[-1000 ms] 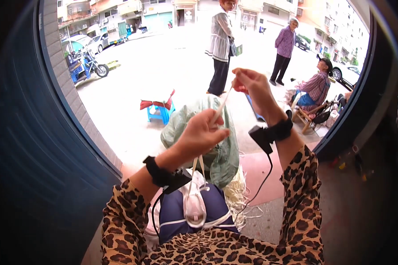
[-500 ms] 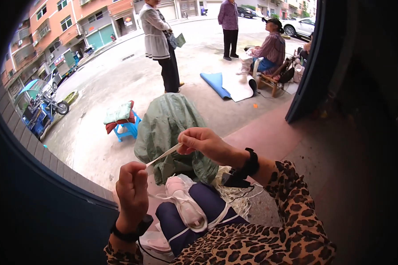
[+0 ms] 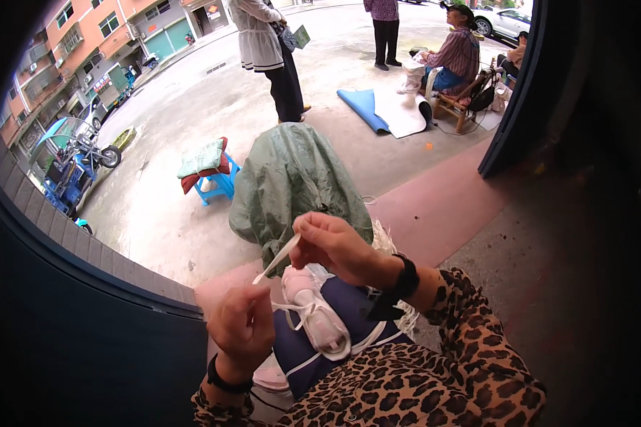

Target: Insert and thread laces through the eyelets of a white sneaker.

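Observation:
A cream shoelace (image 3: pixel 276 259) is stretched on a slant between my two hands. My left hand (image 3: pixel 241 324) pinches its lower end, and my right hand (image 3: pixel 338 249) grips the upper end with curled fingers. Below them a pale pink and white shoe (image 3: pixel 324 324) lies on the dark navy cloth (image 3: pixel 356 302) over my lap. White lace loops run from the shoe up towards my left hand. Part of another pink shoe (image 3: pixel 271 377) shows beside my lap, below the left wrist.
In front stands a bulky heap under a green sheet (image 3: pixel 299 178). Cream laces (image 3: pixel 383 238) spill beside it. A blue stool (image 3: pixel 217 186) carries folded cushions. Further out are standing people, a seated person (image 3: pixel 452 60) and a blue-white mat (image 3: pixel 399 119). Dark door panels (image 3: pixel 85 320) flank me.
The view has tilted down and shifted left. My hands have come a little closer together, so the stretch of lace between them is shorter and steeper. Both still hold it.

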Available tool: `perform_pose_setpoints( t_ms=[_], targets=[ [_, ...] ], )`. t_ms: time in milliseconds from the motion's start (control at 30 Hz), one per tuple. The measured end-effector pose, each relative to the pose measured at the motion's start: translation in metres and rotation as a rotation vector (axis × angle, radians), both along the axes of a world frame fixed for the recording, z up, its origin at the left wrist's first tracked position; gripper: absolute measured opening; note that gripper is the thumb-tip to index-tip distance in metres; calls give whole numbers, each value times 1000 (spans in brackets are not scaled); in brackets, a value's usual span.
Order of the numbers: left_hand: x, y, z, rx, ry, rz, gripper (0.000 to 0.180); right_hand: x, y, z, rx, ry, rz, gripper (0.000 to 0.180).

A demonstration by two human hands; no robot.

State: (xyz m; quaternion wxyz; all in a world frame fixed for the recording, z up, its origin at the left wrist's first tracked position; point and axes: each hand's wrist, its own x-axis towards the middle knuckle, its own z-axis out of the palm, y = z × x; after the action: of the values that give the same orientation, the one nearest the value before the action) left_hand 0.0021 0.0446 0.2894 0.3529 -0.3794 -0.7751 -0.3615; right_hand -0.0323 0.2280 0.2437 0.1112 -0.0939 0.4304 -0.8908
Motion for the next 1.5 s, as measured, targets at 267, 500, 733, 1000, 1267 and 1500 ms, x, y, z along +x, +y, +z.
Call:
perform_pose_setpoints(
  t_ms=[267, 500, 733, 1000, 1267, 1500],
  targets=[
    [24, -46, -84, 302, -851, 78, 22, 57, -15, -107, 90, -132, 175, 26],
    [26, -14, -112, 979, -1606, -326, 22, 63, -12, -141, -21, -405, 87, 22],
    [8, -56, -120, 1051, -1114, 82, 21, 48, 26, -139, -158, -326, -310, 17],
    [36, -270, -86, 1306, -768, 227, 24, 71, 221, -114, -216, -64, -986, 17],
    [21, -400, -74, 1258, -620, 317, 23, 109, 382, -152, -53, -132, -1376, 6],
    [-2, -271, -112, 759, -1076, 382, 25, 29, 189, -162, 971, -17, -670, 24]
  ],
)
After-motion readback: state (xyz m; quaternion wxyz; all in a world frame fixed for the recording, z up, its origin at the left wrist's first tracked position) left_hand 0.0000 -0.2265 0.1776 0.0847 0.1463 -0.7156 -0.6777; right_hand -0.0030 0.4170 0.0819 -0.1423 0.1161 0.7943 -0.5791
